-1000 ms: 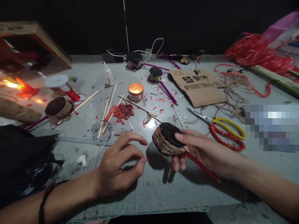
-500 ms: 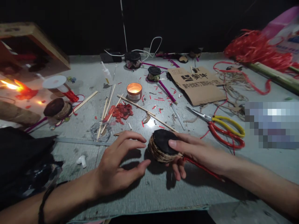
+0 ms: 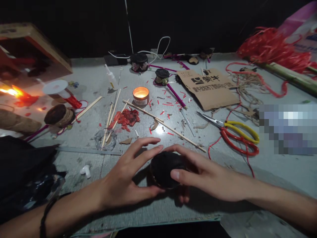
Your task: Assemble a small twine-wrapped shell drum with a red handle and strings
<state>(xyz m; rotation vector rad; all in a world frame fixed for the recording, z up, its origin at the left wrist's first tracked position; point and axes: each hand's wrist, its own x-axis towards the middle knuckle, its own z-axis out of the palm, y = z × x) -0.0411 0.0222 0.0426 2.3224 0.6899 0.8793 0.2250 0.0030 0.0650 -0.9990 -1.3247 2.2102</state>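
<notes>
A small round drum with a black top (image 3: 166,169) is tilted with its black face up, low in the middle of the head view. My right hand (image 3: 201,172) grips it from the right, thumb on the black face and fingers curled behind and below. At the drum's left, my left hand (image 3: 130,173) has its fingers spread, with fingertips and thumb close to the rim; whether they touch it is unclear. The drum's twine-wrapped side is mostly hidden, and its red cord is out of sight.
Scissors (image 3: 229,132) lie on the right, beside cardboard (image 3: 210,96). A lit candle (image 3: 141,96), wooden sticks (image 3: 163,125) and red wax-like pieces (image 3: 127,118) lie ahead. At left are a flame (image 3: 15,92), another drum (image 3: 59,115) and a white earbud (image 3: 85,171).
My right hand has brought the drum lower and turned its black face toward me, hiding the twine side. My left hand has moved closer around the drum's left edge.
</notes>
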